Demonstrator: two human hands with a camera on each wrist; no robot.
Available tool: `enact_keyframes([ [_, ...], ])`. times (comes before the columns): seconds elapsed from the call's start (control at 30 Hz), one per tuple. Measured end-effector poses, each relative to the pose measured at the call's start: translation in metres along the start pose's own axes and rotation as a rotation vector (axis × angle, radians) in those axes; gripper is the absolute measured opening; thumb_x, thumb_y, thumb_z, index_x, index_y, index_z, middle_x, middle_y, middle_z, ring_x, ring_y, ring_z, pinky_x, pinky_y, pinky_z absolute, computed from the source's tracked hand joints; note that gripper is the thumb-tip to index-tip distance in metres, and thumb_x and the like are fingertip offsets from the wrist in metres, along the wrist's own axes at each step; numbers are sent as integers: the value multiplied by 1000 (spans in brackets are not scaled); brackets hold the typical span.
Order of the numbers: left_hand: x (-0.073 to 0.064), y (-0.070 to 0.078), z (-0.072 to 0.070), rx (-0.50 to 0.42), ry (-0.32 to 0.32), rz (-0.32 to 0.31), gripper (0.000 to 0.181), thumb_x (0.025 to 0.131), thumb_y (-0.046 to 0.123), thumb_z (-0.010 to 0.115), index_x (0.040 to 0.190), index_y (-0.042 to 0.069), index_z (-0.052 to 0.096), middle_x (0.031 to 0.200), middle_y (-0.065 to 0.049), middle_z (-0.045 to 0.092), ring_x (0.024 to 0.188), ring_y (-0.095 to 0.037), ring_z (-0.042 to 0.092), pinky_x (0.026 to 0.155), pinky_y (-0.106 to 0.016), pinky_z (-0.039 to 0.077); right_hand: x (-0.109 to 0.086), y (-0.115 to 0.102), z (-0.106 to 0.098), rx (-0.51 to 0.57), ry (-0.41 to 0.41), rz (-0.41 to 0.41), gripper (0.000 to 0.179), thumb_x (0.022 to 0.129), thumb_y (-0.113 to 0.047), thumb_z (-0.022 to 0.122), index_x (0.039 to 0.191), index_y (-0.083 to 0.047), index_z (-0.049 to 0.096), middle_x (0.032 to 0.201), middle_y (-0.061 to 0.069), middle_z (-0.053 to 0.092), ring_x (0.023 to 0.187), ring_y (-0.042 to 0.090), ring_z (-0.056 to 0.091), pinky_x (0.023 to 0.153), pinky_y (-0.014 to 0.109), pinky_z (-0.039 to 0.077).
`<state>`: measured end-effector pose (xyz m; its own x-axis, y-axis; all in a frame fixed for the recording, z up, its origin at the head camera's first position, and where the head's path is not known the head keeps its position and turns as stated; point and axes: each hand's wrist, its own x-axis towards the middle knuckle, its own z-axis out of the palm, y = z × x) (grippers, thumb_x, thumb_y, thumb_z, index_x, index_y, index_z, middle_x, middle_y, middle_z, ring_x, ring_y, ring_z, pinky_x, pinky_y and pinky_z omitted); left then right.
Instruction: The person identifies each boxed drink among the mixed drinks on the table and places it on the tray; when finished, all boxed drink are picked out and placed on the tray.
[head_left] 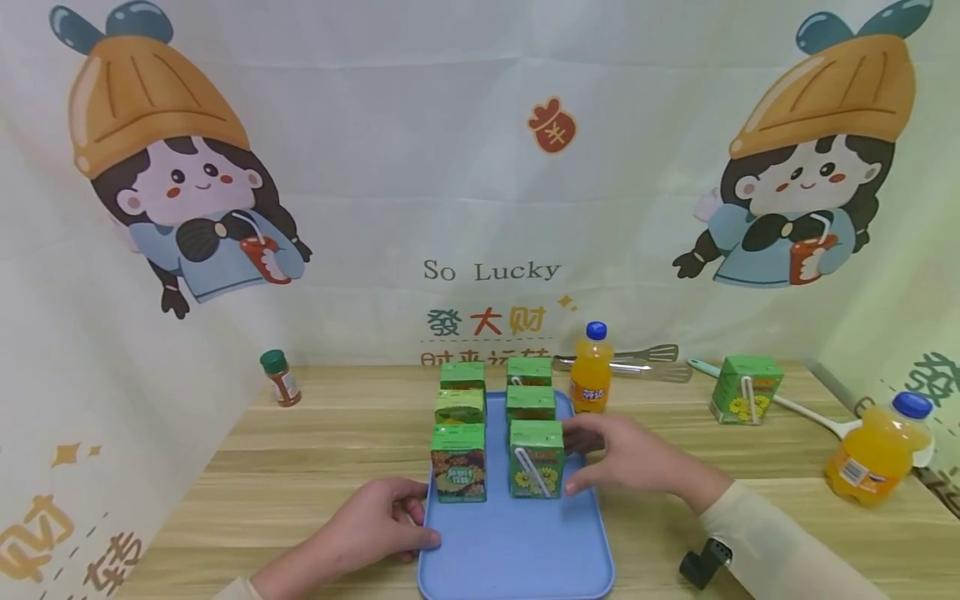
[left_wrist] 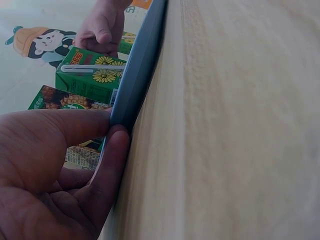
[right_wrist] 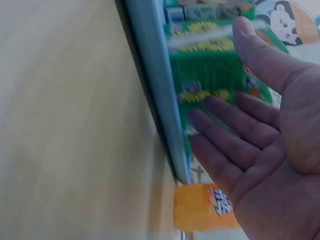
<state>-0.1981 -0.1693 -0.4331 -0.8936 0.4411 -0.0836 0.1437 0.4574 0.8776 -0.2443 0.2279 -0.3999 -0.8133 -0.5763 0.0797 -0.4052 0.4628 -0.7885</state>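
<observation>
A blue tray [head_left: 517,550] lies on the wooden table and carries several green drink cartons in two columns. At its left rim my left hand [head_left: 378,521] pinches the edge between thumb and fingers, seen close in the left wrist view [left_wrist: 65,165]. The front left carton [head_left: 459,467] shows a brown picture; the front right carton [head_left: 536,467] has a white straw and yellow flowers. Beside that right carton is my right hand [head_left: 622,458], its thumb and fingers spread. In the right wrist view the fingers [right_wrist: 225,155] are extended near the cartons, holding nothing.
An orange drink bottle [head_left: 592,371] stands behind the tray's right corner, with metal kitchen utensils [head_left: 652,367] near it. Farther right are another carton [head_left: 746,392], a white-handled utensil [head_left: 810,412] and a second orange bottle [head_left: 873,454]. A green-capped jar [head_left: 281,379] stands back left.
</observation>
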Motion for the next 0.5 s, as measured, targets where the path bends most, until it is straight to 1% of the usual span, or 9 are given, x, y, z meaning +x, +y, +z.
enact_keyframes([
  [0.17, -1, 0, 0, 3, 9, -4, 69, 87, 10, 95, 139, -21, 63, 92, -6, 69, 68, -22, 73, 57, -33, 65, -6, 0, -17, -74, -21, -4, 67, 89, -24, 97, 146, -3, 67, 139, 11, 75, 125, 32, 73, 109, 55, 61],
  [0.27, -1, 1, 0, 1, 10, -7, 69, 87, 10, 95, 139, -21, 62, 92, -6, 69, 68, -21, 73, 57, -34, 65, -11, 1, -28, -120, -17, -4, 64, 91, -26, 96, 144, -3, 69, 139, 11, 75, 126, 33, 72, 109, 54, 61],
  [0.37, -1, 2, 0, -2, 7, -11, 69, 87, 10, 95, 139, -21, 62, 92, -7, 69, 69, -21, 73, 58, -34, 66, -15, 1, -41, -163, 11, -18, 62, 91, -26, 96, 142, -3, 71, 140, 11, 75, 127, 35, 72, 109, 54, 61],
  [0.5, -1, 3, 0, -4, 3, -15, 69, 87, 9, 95, 140, -21, 62, 93, -7, 69, 70, -21, 73, 59, -34, 66, -22, 1, -58, -225, 79, -3, 61, 91, -29, 96, 141, -5, 72, 138, 10, 75, 127, 39, 71, 110, 57, 59],
])
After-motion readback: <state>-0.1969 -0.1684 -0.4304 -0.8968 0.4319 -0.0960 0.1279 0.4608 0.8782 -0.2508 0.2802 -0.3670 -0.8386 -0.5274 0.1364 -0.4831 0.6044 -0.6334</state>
